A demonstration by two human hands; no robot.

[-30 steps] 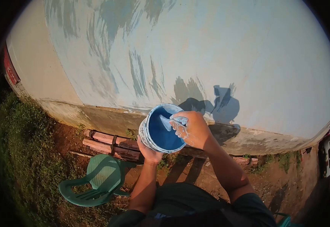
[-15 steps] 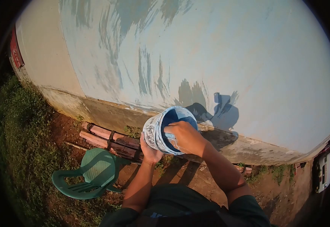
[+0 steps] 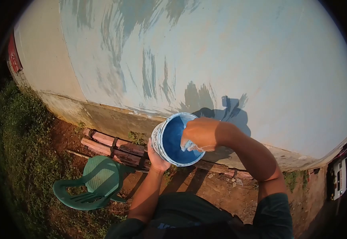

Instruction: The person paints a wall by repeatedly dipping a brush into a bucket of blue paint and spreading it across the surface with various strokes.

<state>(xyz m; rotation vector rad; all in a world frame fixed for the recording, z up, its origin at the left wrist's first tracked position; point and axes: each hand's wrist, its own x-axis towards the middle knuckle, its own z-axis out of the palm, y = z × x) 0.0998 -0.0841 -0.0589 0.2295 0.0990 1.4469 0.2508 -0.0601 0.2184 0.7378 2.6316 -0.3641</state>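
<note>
A paint-smeared white bucket [image 3: 156, 140] is tilted toward me, its blue inside showing. My left hand [image 3: 158, 159] is wrapped round its lower left side and holds it up. My right hand [image 3: 203, 134] reaches over the right rim into the bucket, with the wrist bent and the fingers curled together. Pale paint coats those fingers. Whatever they grip is hidden inside the bucket. Behind the bucket stands a wall [image 3: 269, 67] with light blue paint and darker grey-green brushed patches. My shadow falls on it, right of the bucket.
A green plastic chair [image 3: 102, 179] stands on the ground to the lower left. Reddish beams [image 3: 110, 144] lie along the wall's foot. Grass and weeds [image 3: 22, 151] cover the left side. A white vehicle [image 3: 344, 177] is at the far right.
My right elbow has swung outward and up, and the wrist has turned over the bucket's right rim. More of the bucket's blue inside shows. My left hand keeps its hold.
</note>
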